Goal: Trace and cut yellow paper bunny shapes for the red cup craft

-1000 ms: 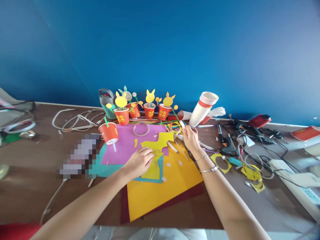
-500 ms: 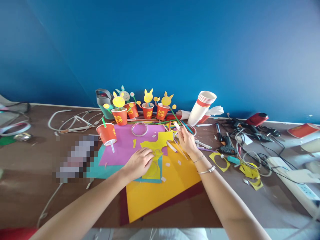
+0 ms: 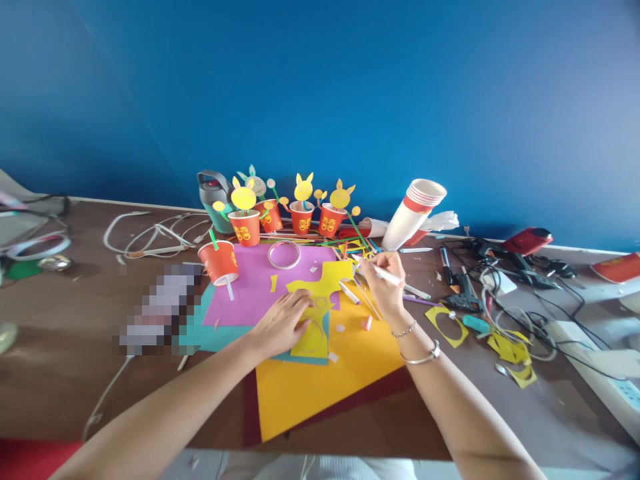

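Note:
My left hand (image 3: 285,322) lies palm down with its fingers stretched over a yellow sheet of cut paper (image 3: 311,343). Circles are drawn in outline on that paper, right beside the fingertips. My right hand (image 3: 384,283) is closed around a white marker pen (image 3: 386,275), its front end pointing left above the sheets. On the orange paper (image 3: 310,397) below lies a small pinkish piece (image 3: 367,323), near the right wrist. Another white marker (image 3: 349,292) rests between the two hands. A silver ring (image 3: 284,267) sits on the purple paper (image 3: 250,283).
Red paper cups with yellow rabbit faces, one of them this cup (image 3: 303,219), stand along the back. A stack of cups (image 3: 413,213) leans behind my right hand. Glue gun (image 3: 465,293), cables and power strip (image 3: 590,353) crowd the right; a blurred-out object (image 3: 160,310) lies left.
My right hand has moved slightly right and down, and the marker now lies across its grip. A pinkish piece now shows on the orange paper. My left hand stays on the yellow paper.

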`<state>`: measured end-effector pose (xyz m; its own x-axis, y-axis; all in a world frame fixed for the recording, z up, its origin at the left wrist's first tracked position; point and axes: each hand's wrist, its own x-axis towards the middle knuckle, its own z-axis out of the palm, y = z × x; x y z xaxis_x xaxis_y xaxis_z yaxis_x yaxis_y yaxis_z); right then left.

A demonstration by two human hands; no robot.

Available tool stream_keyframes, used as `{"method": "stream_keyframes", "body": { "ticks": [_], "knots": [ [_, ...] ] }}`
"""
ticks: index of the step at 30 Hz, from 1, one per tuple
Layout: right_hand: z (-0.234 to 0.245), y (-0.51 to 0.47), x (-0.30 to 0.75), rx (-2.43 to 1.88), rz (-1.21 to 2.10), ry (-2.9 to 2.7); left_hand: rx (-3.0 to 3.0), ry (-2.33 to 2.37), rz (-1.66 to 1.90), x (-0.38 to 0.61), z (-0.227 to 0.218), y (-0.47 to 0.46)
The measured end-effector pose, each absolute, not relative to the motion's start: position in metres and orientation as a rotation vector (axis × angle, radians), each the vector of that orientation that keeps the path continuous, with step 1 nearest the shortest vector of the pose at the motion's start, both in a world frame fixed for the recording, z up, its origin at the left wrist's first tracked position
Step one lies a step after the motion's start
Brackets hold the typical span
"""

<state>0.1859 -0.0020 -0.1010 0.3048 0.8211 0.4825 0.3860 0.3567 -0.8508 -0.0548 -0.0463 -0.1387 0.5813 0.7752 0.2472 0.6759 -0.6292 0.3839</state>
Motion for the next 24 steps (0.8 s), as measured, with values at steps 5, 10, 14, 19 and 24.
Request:
{"method": "stream_keyframes", "body": {
  "ticks": [5,10,14,19,24],
  "knots": [
    [-0.107,-0.014,0.153,-1.235,1.409,-1.159,2.520,1.181,0.561,-0.057,-0.137,-0.043],
    [-0.131,-0.022,0.141,-1.143,1.580,-0.959,2.532,1.141,0.608,-0.056,-0.136,-0.043],
    [-0.132,-0.020,0.148,-1.189,1.414,-1.021,2.535,1.142,0.619,-0.056,-0.139,-0.043],
    [-0.129,-0.017,0.149,-1.301,1.317,-1.345,2.522,1.120,0.621,-0.056,-0.137,-0.042],
    [-0.144,-0.017,0.144,-1.444,1.010,-1.509,2.544,1.129,0.628,-0.057,-0.136,-0.042]
  ]
}}
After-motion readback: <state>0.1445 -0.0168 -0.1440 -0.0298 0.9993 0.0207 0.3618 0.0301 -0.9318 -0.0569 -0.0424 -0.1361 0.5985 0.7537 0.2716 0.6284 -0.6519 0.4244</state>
